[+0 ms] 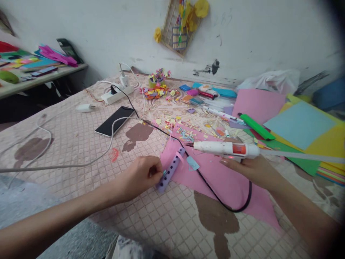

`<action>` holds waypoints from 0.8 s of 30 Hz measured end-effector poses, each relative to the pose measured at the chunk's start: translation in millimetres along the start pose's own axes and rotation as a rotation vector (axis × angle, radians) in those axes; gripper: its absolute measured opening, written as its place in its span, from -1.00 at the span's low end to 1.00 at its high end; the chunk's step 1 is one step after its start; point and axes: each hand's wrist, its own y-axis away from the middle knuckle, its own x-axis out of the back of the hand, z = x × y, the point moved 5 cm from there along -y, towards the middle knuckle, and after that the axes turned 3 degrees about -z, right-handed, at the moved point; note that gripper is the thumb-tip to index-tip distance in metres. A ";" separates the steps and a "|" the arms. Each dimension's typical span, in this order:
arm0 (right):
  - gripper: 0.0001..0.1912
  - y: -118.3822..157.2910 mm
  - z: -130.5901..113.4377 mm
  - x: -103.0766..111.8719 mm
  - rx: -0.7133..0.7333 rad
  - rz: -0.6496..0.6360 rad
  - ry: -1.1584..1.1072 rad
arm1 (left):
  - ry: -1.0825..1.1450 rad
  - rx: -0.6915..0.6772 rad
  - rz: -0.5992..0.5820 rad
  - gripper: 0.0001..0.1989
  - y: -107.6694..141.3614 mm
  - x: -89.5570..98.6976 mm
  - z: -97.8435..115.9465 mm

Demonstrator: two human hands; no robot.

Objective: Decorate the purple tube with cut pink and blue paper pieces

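Observation:
My right hand (pixel 246 169) is wrapped round a white hot glue gun (pixel 215 147) with a clear glue stick (pixel 302 154) out of its back. A red light glows on its body, and the nozzle points left. Pinched closed, my left hand (pixel 142 174) is at the edge of a purple strip with dark dots (pixel 172 167). A tiny light-blue piece of paper (pixel 164 173) shows at its fingertips. The strip lies partly on a pink sheet (pixel 215 180), with a thin pink strip (pixel 181 156) across it. Right of it is a light-blue paper piece (pixel 192 163).
The gun's black cord (pixel 207 183) loops over the pink sheet to a power strip (pixel 117 94). A phone (pixel 115 121) and white cables lie left. Paper scraps (pixel 185 133), a green marker-like tube (pixel 256 126) and coloured sheets (pixel 302 122) lie farther back and right.

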 end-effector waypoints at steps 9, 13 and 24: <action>-0.70 0.8 3.0 -2.6 -0.017 -0.055 0.014 | 0.038 0.031 -0.004 -0.91 -0.1 -1.0 -5.4; -0.70 -0.4 3.9 -2.6 -0.023 -0.054 0.003 | 0.066 0.037 -0.019 -0.92 0.7 2.4 -3.8; -0.74 -13.4 15.7 3.5 -0.095 -0.042 -0.021 | 0.042 0.076 0.056 -0.85 14.7 26.1 -17.1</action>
